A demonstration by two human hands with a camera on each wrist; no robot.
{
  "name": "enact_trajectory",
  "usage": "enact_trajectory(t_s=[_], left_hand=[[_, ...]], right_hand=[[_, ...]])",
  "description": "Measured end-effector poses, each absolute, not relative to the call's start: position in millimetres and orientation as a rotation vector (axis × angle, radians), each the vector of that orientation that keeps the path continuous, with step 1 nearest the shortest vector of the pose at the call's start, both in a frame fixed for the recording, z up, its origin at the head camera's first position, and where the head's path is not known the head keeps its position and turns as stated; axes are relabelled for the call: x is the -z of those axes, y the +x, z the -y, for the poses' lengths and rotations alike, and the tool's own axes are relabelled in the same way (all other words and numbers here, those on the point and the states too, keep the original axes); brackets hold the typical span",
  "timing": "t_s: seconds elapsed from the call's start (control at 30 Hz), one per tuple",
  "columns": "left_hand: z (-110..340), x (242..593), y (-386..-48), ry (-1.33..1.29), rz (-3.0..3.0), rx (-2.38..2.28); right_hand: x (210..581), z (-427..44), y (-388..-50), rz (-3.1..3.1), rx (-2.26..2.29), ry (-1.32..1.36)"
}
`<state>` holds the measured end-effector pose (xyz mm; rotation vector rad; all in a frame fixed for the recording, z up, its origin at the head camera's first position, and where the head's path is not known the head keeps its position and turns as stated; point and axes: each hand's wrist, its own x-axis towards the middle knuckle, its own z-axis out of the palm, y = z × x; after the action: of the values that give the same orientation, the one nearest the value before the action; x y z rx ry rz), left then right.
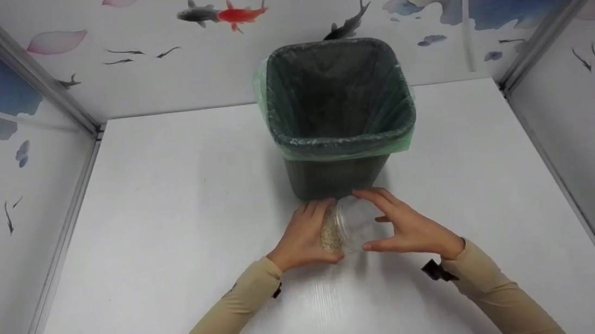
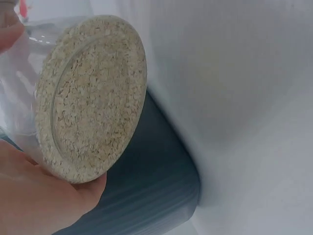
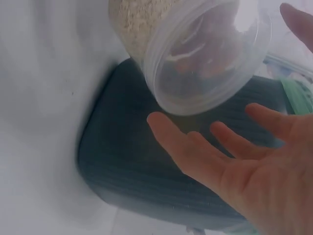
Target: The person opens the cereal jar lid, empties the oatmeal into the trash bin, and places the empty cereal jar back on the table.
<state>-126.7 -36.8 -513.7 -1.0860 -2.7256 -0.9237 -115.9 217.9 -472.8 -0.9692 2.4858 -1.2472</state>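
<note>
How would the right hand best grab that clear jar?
Probably by the round rim at its clear end, coming from the right: the jar is tipped sideways, that end facing the right hand, while the left hand holds the grain-filled end.

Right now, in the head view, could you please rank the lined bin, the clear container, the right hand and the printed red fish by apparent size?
Largest to smallest:
1. Lined bin
2. Clear container and right hand: too alike to rank
3. Printed red fish
</note>
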Motion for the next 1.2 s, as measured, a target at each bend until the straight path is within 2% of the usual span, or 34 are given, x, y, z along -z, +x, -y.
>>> enact_trajectory(t_s=[0.33,0.57,0.97,1.2], left_hand=[[35,506,-126,-1.150,2.716,0.758],[38,497,-135,-1.233,2.771,0.891],[41,492,-145,-1.282,2.731,0.856],[42,494,-150,-1.321,2.710,0.927]], right_hand=[[476,-202,-117,-2.494,1.209,-0.914],[473,-199,-120,-2.557,1.143,-1.070],[476,-197,-123,-2.645,1.063,-1.288],[483,-196,-123,-2.674,1.081,-1.333]])
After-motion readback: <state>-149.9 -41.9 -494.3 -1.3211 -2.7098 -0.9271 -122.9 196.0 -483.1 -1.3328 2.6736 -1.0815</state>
